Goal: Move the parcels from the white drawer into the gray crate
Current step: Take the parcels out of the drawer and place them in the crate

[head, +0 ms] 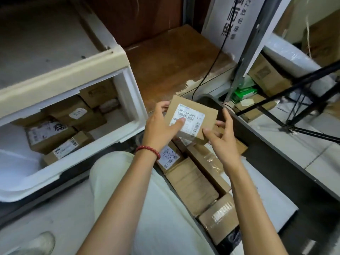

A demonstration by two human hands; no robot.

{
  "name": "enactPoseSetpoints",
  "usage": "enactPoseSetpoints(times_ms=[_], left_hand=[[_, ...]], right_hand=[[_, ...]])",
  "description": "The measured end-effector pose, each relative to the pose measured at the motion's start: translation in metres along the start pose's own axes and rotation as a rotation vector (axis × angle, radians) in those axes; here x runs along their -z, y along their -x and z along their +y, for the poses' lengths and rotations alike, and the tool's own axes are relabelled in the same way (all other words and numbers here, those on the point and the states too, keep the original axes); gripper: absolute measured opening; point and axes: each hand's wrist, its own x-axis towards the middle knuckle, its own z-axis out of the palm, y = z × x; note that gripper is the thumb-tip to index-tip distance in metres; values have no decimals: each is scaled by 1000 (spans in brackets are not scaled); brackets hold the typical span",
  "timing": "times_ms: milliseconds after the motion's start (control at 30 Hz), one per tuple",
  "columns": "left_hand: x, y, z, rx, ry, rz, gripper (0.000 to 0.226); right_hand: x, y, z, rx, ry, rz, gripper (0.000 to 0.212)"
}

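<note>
Left hand grips a parcel, seemingly above the gray crate.

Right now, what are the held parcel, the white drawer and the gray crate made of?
Flat brown parcel in the left hand: cardboard by its matte tan faces and crisp edges, with a white printed paper label.
White rectangular drawer: likely moulded plastic; smooth, slight sheen, rounded rim.
Dark gray rectangular crate: probably plastic, matte, with a thin straight wall; hard to confirm.
</note>
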Motion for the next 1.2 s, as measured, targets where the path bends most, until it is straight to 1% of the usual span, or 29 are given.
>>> enactPoseSetpoints(times_ms=[33, 100, 167, 233, 333, 433, 533, 633, 767, 833, 900, 967, 1067, 1100, 1200], left_hand=[[-4, -5, -3, 8, -37, -53, 54], [-12, -15, -9, -2, -132, -152, 51], [-19, -24, -17, 9, -263, -236, 54], [-21, -33, -27, 43, -372, -287, 57], [-18, -40, -48, 43, -552, -309, 63], [-15, -37, -68, 81, -659, -322, 70], [-11, -35, -82, 163, -655, -309, 75], [-5, -36, -87, 178, -660, -299, 72], [-6, -33, -92, 142, -795, -297, 56], [-13, -30, -95, 119, -882, -309, 53], [-19, -29, -95, 102, -969, -285, 53], [-22, -27, -95, 102, -1038, -274, 54], [-23, -24, -94, 204, -1017, -325, 62], [-23, -22, -92, 216, -1015, -345, 65], [-19, -13, -85, 194, -1082, -409, 66]], right_hand=[[-1, 2, 13, -44, 17, 13, 72], [-8, 6, 32, -133, -7, 43, 65], [-16, 10, 45, -216, -52, 77, 60], [-25, 11, 55, -256, -87, 93, 56], [-41, 9, 73, -340, -152, 39, 48], [-60, 3, 86, -384, -115, 30, 39], [-77, -1, 93, -359, -14, 10, 35], [-84, -2, 106, -332, 65, 2, 28], [-96, 4, 121, -416, 101, -22, 41], [-101, 5, 126, -426, 119, -12, 45], [-103, 3, 125, -422, 145, -17, 49], [-101, 2, 123, -386, 270, -52, 60], [-97, -1, 115, -317, 495, -139, 72], [-95, -1, 112, -293, 550, -168, 73], [-91, -3, 97, -256, 745, -249, 65]])
